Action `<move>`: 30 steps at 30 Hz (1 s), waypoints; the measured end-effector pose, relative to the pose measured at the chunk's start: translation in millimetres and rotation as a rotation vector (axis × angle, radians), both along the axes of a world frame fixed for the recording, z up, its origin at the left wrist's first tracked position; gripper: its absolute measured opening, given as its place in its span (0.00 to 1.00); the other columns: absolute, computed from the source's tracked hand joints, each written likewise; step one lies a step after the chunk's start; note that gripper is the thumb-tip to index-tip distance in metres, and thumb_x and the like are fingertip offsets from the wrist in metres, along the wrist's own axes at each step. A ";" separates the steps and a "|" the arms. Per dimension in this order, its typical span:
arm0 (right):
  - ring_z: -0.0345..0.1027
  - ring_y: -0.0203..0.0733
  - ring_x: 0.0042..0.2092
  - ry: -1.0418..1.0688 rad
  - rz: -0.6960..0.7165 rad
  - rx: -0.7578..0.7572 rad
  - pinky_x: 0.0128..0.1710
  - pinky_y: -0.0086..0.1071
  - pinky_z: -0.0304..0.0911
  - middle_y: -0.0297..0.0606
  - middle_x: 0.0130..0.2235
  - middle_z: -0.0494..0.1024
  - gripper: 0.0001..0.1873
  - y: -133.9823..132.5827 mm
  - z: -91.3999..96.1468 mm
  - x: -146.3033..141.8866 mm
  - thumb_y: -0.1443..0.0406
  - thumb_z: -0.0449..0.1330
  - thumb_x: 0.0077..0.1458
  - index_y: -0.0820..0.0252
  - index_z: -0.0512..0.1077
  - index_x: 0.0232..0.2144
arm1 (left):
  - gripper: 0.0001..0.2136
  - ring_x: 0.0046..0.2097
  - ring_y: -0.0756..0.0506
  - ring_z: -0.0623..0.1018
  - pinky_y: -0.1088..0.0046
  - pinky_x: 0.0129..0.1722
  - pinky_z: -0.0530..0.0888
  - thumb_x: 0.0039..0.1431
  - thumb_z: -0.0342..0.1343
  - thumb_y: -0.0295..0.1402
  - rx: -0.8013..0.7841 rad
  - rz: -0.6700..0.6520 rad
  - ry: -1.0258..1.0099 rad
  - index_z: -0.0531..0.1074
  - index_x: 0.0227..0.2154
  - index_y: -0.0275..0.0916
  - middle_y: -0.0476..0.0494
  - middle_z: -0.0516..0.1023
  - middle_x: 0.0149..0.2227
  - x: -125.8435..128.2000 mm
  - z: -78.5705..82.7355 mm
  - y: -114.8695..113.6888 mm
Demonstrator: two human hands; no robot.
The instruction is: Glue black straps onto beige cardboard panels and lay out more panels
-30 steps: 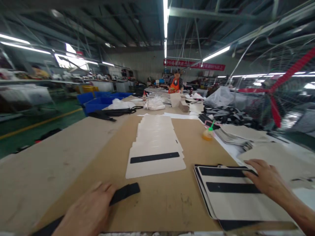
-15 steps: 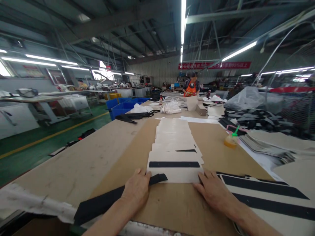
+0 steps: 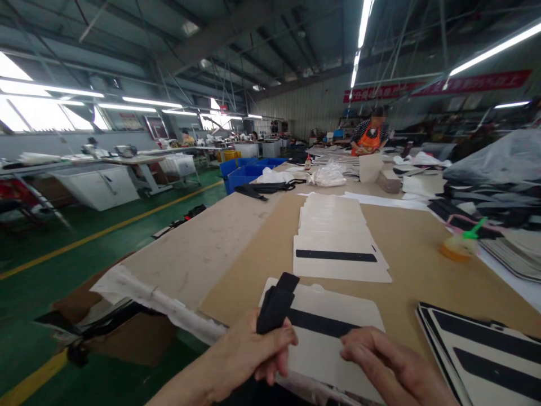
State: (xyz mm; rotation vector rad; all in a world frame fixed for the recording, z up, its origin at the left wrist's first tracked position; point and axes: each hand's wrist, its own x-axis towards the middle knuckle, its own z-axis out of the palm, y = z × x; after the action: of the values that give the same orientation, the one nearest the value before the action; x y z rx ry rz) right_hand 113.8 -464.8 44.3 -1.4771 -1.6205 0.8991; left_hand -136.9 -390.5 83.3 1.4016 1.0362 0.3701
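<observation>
My left hand point(image 3: 249, 355) is closed around a black fabric strap point(image 3: 276, 303) whose free end sticks up and away from me. It also pinches the near left edge of a cream panel with a black stripe point(image 3: 333, 330). My right hand point(image 3: 389, 366) lies on the near right part of that panel, fingers curled down onto it. Beyond it, a row of overlapping cream panels point(image 3: 338, 237) runs down the brown table point(image 3: 414, 248), the nearest one bearing a black stripe.
A stack of cream and black striped panels point(image 3: 486, 349) sits at my right. A glue bottle with a green tip point(image 3: 460, 243) stands further right. A person in an orange apron point(image 3: 369, 138) works at the far end. Blue bins point(image 3: 243, 169) and green floor lie left.
The nearest striped panel has been pulled off the row toward me, and both hands came back with it. My left hand has lifted the black strap off the table. The view swung left.
</observation>
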 end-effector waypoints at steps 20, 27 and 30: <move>0.68 0.39 0.27 0.379 -0.089 0.011 0.30 0.32 0.66 0.33 0.24 0.73 0.13 28.6 8.9 -55.6 0.53 0.60 0.57 0.55 0.72 0.28 | 0.21 0.18 0.54 0.68 0.79 0.18 0.60 0.44 0.65 0.49 -0.172 0.106 -0.202 0.73 0.24 0.32 0.48 0.72 0.19 46.1 -32.0 -1.4; 0.68 0.37 0.28 0.909 -0.357 -0.112 0.29 0.29 0.67 0.31 0.26 0.75 0.18 35.5 10.4 -44.9 0.53 0.71 0.41 0.55 0.71 0.27 | 0.26 0.20 0.51 0.72 0.78 0.21 0.67 0.54 0.55 0.54 -0.105 0.043 -0.224 0.75 0.27 0.29 0.41 0.75 0.19 27.8 -27.6 -6.1; 0.69 0.41 0.25 0.919 -0.098 -0.279 0.26 0.34 0.68 0.33 0.23 0.74 0.16 26.6 -0.1 -55.2 0.50 0.67 0.47 0.54 0.73 0.29 | 0.26 0.23 0.49 0.75 0.77 0.21 0.69 0.52 0.56 0.56 -0.057 0.098 -0.191 0.74 0.33 0.32 0.41 0.77 0.26 28.8 -27.4 -11.4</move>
State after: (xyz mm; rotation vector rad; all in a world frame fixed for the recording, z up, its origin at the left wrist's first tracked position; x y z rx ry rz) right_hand 58.6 -438.2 44.3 -1.0328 -0.7578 1.4985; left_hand -108.1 -401.9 55.9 1.2416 0.9524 0.5317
